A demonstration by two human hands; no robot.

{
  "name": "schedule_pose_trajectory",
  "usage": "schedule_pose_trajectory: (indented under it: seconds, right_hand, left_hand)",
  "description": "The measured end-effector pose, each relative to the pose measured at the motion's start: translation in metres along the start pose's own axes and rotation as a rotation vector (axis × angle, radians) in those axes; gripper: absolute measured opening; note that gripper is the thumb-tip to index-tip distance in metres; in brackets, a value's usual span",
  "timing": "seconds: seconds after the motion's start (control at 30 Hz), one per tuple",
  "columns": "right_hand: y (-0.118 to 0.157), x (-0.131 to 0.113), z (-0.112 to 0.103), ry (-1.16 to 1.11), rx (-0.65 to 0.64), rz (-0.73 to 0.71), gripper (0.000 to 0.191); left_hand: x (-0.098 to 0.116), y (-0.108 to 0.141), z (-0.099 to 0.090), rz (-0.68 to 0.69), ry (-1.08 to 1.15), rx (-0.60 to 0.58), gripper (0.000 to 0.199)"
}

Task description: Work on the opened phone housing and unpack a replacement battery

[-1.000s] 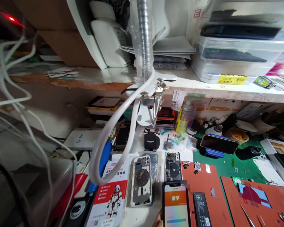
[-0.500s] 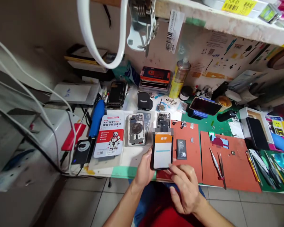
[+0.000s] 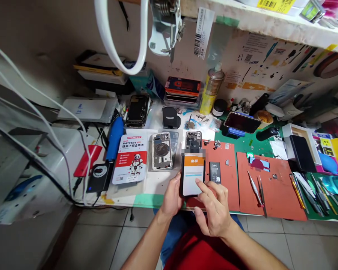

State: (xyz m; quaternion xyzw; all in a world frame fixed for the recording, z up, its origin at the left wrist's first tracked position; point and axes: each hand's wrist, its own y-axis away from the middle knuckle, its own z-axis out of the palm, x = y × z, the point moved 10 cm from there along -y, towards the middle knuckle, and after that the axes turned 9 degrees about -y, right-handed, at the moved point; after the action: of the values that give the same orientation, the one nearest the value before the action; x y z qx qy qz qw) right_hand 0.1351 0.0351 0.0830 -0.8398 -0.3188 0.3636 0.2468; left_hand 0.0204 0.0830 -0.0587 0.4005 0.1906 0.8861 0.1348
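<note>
A lit smartphone with an orange and white screen is held by my left hand, which wraps round its lower left edge. My right hand is open, thumb and fingers apart, its index fingertip at the lower right of the screen. Behind the phone lies an opened phone with bare inner parts, its lower end covered. A black phone battery rests on the orange mat just right of the held phone. Left of it sits a phone back housing with a round coil.
A battery package lies at the left. On the right orange mat are a screwdriver and tweezers. Further right are several more tools. A phone on a blue stand and a spray can stand behind. A lamp arm hangs overhead.
My right index finger has moved from the phone's lower right corner up and left onto its screen. My left hand keeps its hold. The view has shifted slightly.
</note>
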Motion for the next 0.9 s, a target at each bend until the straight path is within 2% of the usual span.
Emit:
schedule_pose_trajectory:
  seconds: [0.13, 0.33, 0.5, 0.7, 0.9]
  right_hand:
    - [0.007, -0.006, -0.006, -0.031, 0.023, -0.023, 0.024]
    - [0.015, -0.016, 0.000, -0.053, -0.017, -0.061, 0.019]
    - [0.010, -0.009, 0.001, -0.039, -0.017, -0.002, 0.026]
    - [0.016, -0.016, 0.004, -0.056, -0.044, -0.093, 0.019]
    - [0.021, -0.017, 0.017, -0.036, -0.106, -0.079, 0.029]
  left_hand:
    - [0.001, 0.001, 0.009, -0.028, 0.008, -0.058, 0.047]
    - [0.005, 0.004, 0.016, -0.036, 0.007, -0.094, 0.048]
    - [0.005, 0.003, 0.015, -0.012, -0.004, -0.084, 0.047]
    - [0.007, 0.003, 0.016, -0.011, -0.020, -0.073, 0.049]
    - [0.005, 0.003, 0.011, -0.023, -0.036, -0.042, 0.051]
